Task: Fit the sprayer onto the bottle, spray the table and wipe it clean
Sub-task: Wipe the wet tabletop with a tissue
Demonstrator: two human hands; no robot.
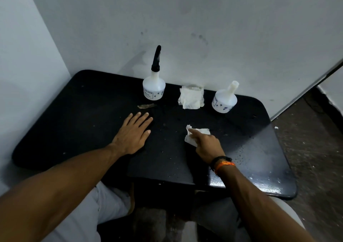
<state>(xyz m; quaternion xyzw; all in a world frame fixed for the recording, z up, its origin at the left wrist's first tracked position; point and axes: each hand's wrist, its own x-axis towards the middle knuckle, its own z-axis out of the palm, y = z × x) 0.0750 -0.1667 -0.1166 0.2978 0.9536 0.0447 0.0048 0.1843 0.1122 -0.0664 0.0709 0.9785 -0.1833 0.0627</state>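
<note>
My left hand point(134, 133) lies flat on the table point(74, 112); my right hand point(205, 145) presses a tissue point(199, 133). Droplets right of it may dry into streaks if I miss them.

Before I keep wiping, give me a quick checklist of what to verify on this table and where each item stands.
1. Sprayer fitted: ok. The black sprayer sits on the left bottle.
2. Wipe in hand: ok. The right hand holds a crumpled tissue against the table.
3. Table wetted: ok. Droplets show on the right side.
4. Left hand braced: ok, flat on the table.
5. Path free: not ok. A brown scrap and spare tissues lie ahead.
6. Second bottle capped: not ok. Its neck is open, so avoid bumping it.
</note>
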